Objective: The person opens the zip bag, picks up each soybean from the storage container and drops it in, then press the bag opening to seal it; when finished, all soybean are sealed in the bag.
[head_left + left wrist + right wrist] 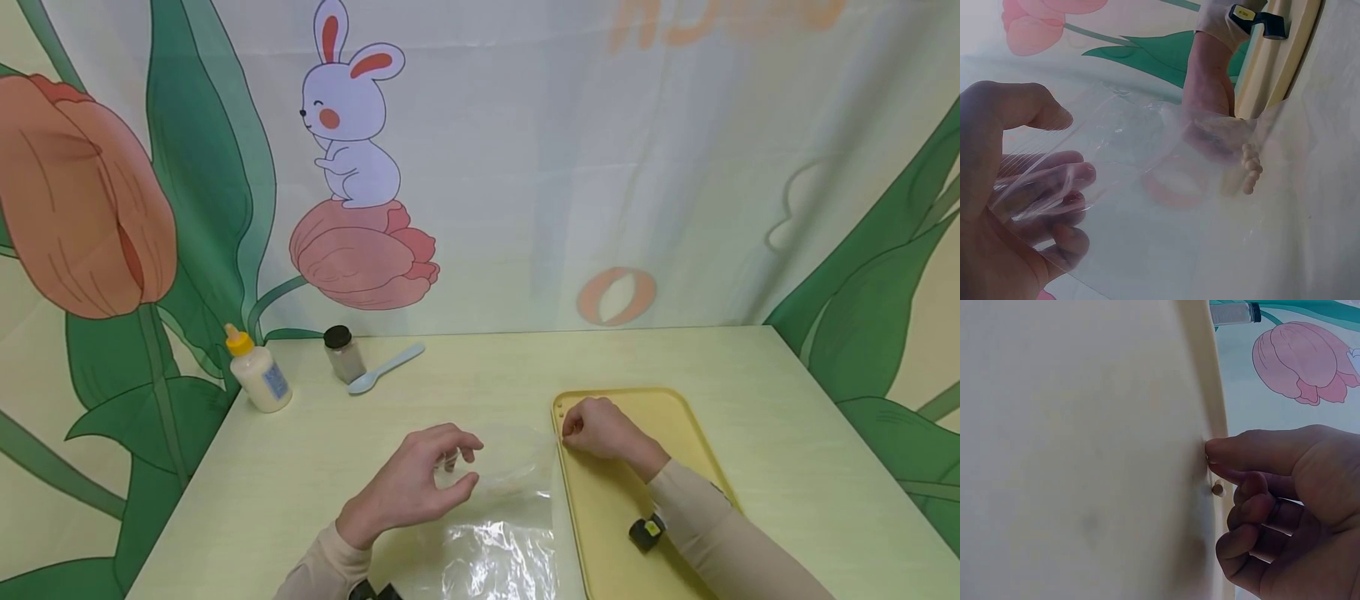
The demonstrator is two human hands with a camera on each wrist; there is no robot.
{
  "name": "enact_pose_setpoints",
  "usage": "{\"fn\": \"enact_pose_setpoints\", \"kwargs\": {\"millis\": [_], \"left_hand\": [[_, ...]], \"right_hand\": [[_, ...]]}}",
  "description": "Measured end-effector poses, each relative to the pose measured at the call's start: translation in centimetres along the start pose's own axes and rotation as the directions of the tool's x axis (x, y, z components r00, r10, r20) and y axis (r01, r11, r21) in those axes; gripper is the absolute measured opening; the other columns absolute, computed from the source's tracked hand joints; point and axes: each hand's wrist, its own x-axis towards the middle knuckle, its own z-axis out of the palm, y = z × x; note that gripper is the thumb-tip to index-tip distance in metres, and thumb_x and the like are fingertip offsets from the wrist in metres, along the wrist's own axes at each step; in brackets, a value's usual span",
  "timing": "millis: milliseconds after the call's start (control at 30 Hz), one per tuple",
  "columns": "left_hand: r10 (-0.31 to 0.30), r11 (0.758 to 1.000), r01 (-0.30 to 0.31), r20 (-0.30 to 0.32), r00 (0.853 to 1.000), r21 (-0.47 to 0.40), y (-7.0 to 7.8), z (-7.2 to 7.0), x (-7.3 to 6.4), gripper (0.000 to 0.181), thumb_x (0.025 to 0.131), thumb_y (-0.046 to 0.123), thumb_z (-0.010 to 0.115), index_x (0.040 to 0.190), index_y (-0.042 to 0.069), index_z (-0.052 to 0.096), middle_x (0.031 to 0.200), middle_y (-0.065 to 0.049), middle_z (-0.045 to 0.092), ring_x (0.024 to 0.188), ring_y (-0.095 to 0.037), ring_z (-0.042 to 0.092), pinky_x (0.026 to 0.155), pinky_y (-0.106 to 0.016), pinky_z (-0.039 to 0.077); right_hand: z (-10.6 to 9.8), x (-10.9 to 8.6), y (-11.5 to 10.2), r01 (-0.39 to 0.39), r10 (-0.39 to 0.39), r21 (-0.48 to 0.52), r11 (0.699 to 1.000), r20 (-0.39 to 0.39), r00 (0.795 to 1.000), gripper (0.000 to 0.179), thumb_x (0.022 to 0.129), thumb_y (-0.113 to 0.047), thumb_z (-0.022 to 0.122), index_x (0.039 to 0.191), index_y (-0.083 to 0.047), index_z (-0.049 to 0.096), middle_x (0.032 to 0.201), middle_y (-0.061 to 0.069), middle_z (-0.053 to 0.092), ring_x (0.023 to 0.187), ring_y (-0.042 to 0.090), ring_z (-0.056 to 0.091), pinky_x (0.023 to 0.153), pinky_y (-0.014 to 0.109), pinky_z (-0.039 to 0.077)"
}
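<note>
A clear plastic bag (502,508) lies in front of me, its upper part raised by my left hand (420,479). In the left wrist view the film (1166,131) stretches over several of my left fingers, while the thumb stands well apart from them. My right hand (607,429) is over the left rim of the yellow tray (622,517), thumb and forefinger tips together. Between them the right wrist view shows what seems a tiny pale piece, mostly hidden. A small wooden peg-like piece (1218,487) sits beside these fingers at the rim.
A glue bottle (260,379) with a yellow cap stands at the back left. Near it are a black-lidded jar (345,358) and a light blue spoon (386,369). A printed cloth (487,167) hangs behind the table.
</note>
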Motion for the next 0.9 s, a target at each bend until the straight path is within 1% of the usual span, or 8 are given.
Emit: {"fn": "enact_pose_setpoints", "kwargs": {"millis": [167,367,533,667,800,900], "left_hand": [[-0.005,1.0,0.005,0.006,1.0,0.0,0.0,0.0,0.0,0.027,0.08,0.013,0.072,0.106,0.014,0.067,0.086,0.009,0.063,0.066,-0.013,0.055,0.062,-0.021,0.047],[0.004,1.0,-0.005,0.003,1.0,0.0,-0.1,0.1,-0.1,0.026,0.08,0.013,0.073,0.105,0.014,0.066,0.086,0.009,0.062,0.066,-0.013,0.055,0.062,-0.022,0.047],[0.008,1.0,-0.008,0.002,1.0,0.003,0.0,0.1,-0.1,0.026,0.08,0.013,0.073,0.105,0.014,0.067,0.086,0.01,0.062,0.066,-0.009,0.054,0.062,-0.02,0.046],[0.01,1.0,-0.01,0.002,1.0,0.013,-0.1,0.0,-0.1,0.027,0.079,0.014,0.073,0.106,0.013,0.067,0.086,0.01,0.062,0.067,-0.005,0.052,0.063,-0.019,0.046],[0.01,1.0,-0.01,0.004,1.0,0.02,-0.2,-0.1,0.0,0.027,0.08,0.014,0.073,0.105,0.013,0.067,0.086,0.01,0.062,0.068,-0.005,0.052,0.063,-0.02,0.047],[0.011,1.0,-0.011,0.006,1.0,0.012,-0.1,-0.1,0.0,0.027,0.08,0.014,0.073,0.106,0.011,0.067,0.086,0.006,0.064,0.068,-0.006,0.052,0.063,-0.022,0.047]], "right_hand": [[0.1,0.0,-0.1,0.004,-0.004,-0.005,1.0,0.002,1.0,0.011,0.079,-0.012,0.075,0.07,-0.018,0.072,0.067,-0.012,0.063,0.063,0.007,0.05,0.064,0.027,0.045],[0.1,-0.1,-0.2,0.016,-0.016,-0.004,1.0,-0.003,1.0,0.011,0.078,-0.012,0.074,0.07,-0.017,0.071,0.066,-0.012,0.062,0.062,0.007,0.05,0.063,0.027,0.044],[0.0,-0.3,-0.3,-0.017,0.017,-0.01,1.0,-0.005,1.0,0.01,0.078,-0.013,0.074,0.07,-0.018,0.072,0.067,-0.011,0.062,0.063,0.007,0.05,0.064,0.027,0.045],[-0.5,-0.6,-0.7,-0.035,0.036,0.008,0.999,-0.023,0.999,0.009,0.079,-0.013,0.074,0.071,-0.017,0.071,0.065,-0.009,0.06,0.062,0.008,0.049,0.061,0.025,0.043],[-1.2,-0.8,-1.4,-0.004,0.005,0.02,1.0,-0.06,0.998,0.007,0.08,-0.013,0.073,0.073,-0.015,0.07,0.063,-0.008,0.055,0.059,0.007,0.046,0.058,0.024,0.04],[-1.8,-1.0,-2.1,0.037,-0.034,0.021,0.999,-0.098,0.995,0.006,0.08,-0.012,0.072,0.074,-0.014,0.07,0.062,-0.007,0.052,0.058,0.006,0.044,0.056,0.023,0.038]]}}
